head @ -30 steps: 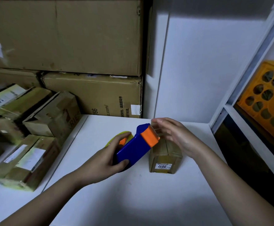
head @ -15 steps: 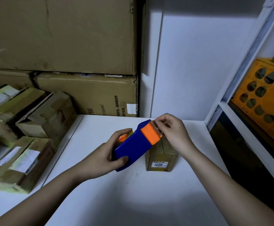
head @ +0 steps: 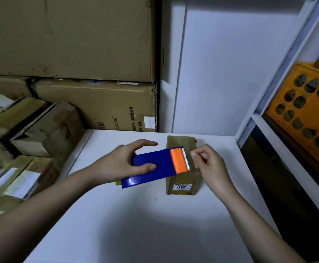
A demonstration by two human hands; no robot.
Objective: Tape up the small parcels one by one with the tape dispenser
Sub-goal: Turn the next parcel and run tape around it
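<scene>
A small brown parcel (head: 181,185) with a white label reading 2017 stands on the white table (head: 136,224). My left hand (head: 124,164) grips the blue tape dispenser (head: 151,168) by its body, holding it level over the parcel's left side. Its orange head and white toothed blade (head: 185,161) point right. My right hand (head: 209,164) is just right of the blade, with thumb and forefinger pinching the clear tape end (head: 192,155) above the parcel's top.
Several small taped parcels (head: 22,179) lie piled at the left edge. Large cardboard boxes (head: 98,107) are stacked behind them against the wall. A white shelf frame (head: 268,103) with an orange crate (head: 304,114) stands at the right.
The dispenser has turned from tilted up to lying level, blade facing right. My right hand has moved from the parcel's top to the blade and pinched the tape end, drawing it rightwards.
</scene>
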